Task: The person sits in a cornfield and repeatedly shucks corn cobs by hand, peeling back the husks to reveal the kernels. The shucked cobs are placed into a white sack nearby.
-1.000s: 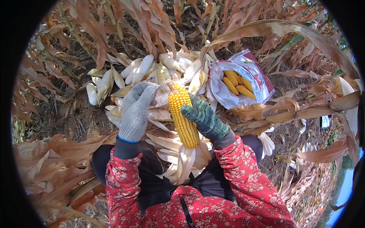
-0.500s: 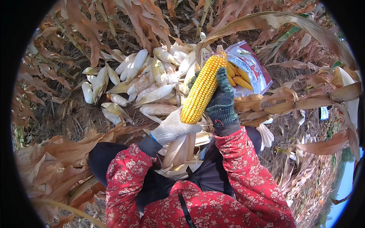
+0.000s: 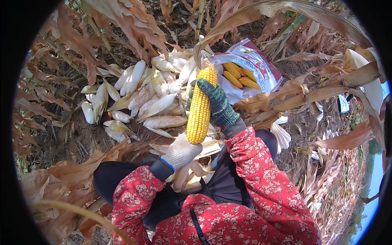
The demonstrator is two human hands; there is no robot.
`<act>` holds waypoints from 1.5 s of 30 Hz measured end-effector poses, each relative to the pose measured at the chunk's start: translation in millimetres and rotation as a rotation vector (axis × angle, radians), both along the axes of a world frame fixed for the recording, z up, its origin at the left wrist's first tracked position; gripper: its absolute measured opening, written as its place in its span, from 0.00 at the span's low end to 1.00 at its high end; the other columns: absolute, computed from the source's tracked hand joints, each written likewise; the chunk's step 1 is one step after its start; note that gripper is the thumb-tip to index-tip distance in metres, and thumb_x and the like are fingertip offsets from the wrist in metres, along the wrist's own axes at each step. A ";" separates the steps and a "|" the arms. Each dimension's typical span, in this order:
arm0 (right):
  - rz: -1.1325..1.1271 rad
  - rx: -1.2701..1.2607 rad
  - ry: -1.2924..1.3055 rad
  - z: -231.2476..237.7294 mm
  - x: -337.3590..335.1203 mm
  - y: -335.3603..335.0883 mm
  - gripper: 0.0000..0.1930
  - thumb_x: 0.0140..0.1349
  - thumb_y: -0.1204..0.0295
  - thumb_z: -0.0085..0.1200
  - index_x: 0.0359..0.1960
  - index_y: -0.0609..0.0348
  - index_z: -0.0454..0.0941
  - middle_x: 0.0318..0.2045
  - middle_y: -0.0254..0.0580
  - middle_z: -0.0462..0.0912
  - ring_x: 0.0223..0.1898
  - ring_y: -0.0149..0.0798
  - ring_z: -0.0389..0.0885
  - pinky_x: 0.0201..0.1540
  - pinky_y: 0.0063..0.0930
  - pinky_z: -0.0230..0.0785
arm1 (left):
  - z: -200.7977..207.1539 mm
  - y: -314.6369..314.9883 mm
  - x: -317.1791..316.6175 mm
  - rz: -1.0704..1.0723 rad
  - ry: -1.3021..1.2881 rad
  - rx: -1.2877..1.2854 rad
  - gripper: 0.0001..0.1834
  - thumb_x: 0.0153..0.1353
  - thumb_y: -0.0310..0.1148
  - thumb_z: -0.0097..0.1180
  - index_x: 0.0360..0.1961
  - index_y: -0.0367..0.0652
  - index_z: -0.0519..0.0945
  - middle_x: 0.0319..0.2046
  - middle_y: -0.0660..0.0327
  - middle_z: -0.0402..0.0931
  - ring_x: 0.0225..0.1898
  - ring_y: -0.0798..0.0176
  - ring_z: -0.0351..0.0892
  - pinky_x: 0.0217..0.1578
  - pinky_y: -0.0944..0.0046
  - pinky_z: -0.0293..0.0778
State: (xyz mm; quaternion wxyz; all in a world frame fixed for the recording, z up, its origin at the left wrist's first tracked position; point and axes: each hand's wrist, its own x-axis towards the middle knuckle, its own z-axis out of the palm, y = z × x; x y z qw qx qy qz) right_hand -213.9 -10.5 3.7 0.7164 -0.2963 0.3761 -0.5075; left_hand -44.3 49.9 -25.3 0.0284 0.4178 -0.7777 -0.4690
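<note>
- Wrapped firmly round the middle of a yellow corn cob [image 3: 199, 118], the right hand [image 3: 218, 102] wears a dark green glove, its thumb lying across the kernels.
- At the cob's 6 o'clock end, the left hand [image 3: 181, 151], in a pale grey glove, is closed against the base; its fingertips are hidden.
- The cob is stripped to its kernels and held up in front of the person, its tip toward 12 o'clock.
- Pale loose husks [image 3: 188, 175] lie below the left hand, at 6 o'clock, between dark-trousered legs [image 3: 228, 179].
- Red floral sleeves [image 3: 261, 163] come in from 5 and 7 o'clock.
- From the cob toward 10 o'clock, a heap of husk-covered ears [image 3: 157, 106] lies on the ground.
- At 2 o'clock, an open white-and-red bag [image 3: 265, 77] holds several bare cobs [image 3: 232, 79].
- Dry brown leaves [image 3: 110, 24] crowd 11 o'clock; one long leaf [image 3: 281, 6] arches over 1 o'clock.
</note>
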 end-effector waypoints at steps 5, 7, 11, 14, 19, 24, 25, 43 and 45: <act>0.469 -0.371 0.488 2.0 46.0 22.8 0.27 0.60 0.52 0.59 0.51 0.60 0.72 0.29 0.39 0.80 0.29 0.34 0.79 0.34 0.30 0.74 | -47.3 42.8 34.8 -0.507 -0.014 -0.609 0.12 0.56 0.34 0.49 0.38 0.41 0.78 0.23 0.55 0.79 0.25 0.50 0.81 0.26 0.51 0.76; 0.231 0.053 0.199 -22.6 33.3 28.5 0.22 0.61 0.52 0.58 0.45 0.59 0.74 0.30 0.40 0.81 0.30 0.39 0.81 0.36 0.37 0.77 | -36.5 30.3 35.2 -0.551 -0.059 -0.496 0.10 0.52 0.35 0.52 0.32 0.42 0.80 0.23 0.58 0.78 0.27 0.52 0.81 0.28 0.55 0.76; -0.335 0.549 -0.430 -99.8 19.6 6.3 0.20 0.62 0.52 0.57 0.43 0.57 0.74 0.33 0.44 0.81 0.35 0.44 0.82 0.44 0.43 0.76 | 47.2 -13.4 61.4 -0.412 -0.453 -0.283 0.16 0.54 0.42 0.55 0.36 0.42 0.80 0.27 0.50 0.80 0.32 0.46 0.81 0.35 0.52 0.76; -0.387 0.558 -0.569 -140.2 -14.9 -18.0 0.21 0.65 0.52 0.51 0.51 0.54 0.69 0.49 0.49 0.78 0.48 0.51 0.78 0.56 0.52 0.68 | 94.2 -46.3 87.1 0.083 -0.243 -0.357 0.22 0.53 0.46 0.60 0.41 0.39 0.78 0.30 0.50 0.80 0.36 0.51 0.81 0.40 0.58 0.74; -1.020 0.206 -0.481 -113.9 -128.1 -63.4 0.31 0.66 0.46 0.44 0.65 0.49 0.59 0.62 0.52 0.66 0.61 0.57 0.67 0.61 0.61 0.61 | 98.4 -85.3 111.1 0.720 0.472 -0.332 0.30 0.50 0.39 0.63 0.52 0.35 0.71 0.42 0.54 0.75 0.42 0.60 0.77 0.43 0.61 0.73; -0.856 0.257 -0.357 -31.5 -122.4 -68.3 0.14 0.66 0.60 0.49 0.47 0.53 0.72 0.41 0.44 0.76 0.46 0.49 0.77 0.48 0.48 0.73 | 79.9 -96.3 131.6 0.779 0.848 -0.114 0.27 0.55 0.31 0.59 0.55 0.32 0.67 0.45 0.53 0.72 0.46 0.63 0.74 0.48 0.66 0.73; -0.788 0.209 -0.387 -33.5 -127.6 -67.5 0.13 0.65 0.61 0.49 0.46 0.54 0.72 0.41 0.44 0.76 0.45 0.49 0.77 0.48 0.48 0.73 | 78.8 -95.6 125.8 0.801 0.860 -0.087 0.27 0.56 0.30 0.59 0.55 0.32 0.67 0.45 0.53 0.72 0.46 0.63 0.75 0.48 0.65 0.73; 0.047 -0.652 1.124 30.1 22.1 -12.4 0.16 0.60 0.65 0.58 0.46 0.62 0.79 0.37 0.52 0.83 0.38 0.46 0.83 0.45 0.34 0.73 | 68.2 -84.2 94.3 0.997 1.048 0.307 0.20 0.65 0.34 0.55 0.54 0.33 0.72 0.46 0.57 0.75 0.47 0.65 0.76 0.50 0.66 0.71; 0.051 -0.592 1.108 38.4 17.8 -13.8 0.14 0.61 0.66 0.57 0.43 0.64 0.80 0.35 0.52 0.83 0.37 0.45 0.83 0.43 0.33 0.73 | 72.4 -81.1 91.9 1.011 1.040 0.313 0.20 0.66 0.35 0.54 0.54 0.33 0.72 0.46 0.56 0.76 0.47 0.65 0.75 0.50 0.66 0.71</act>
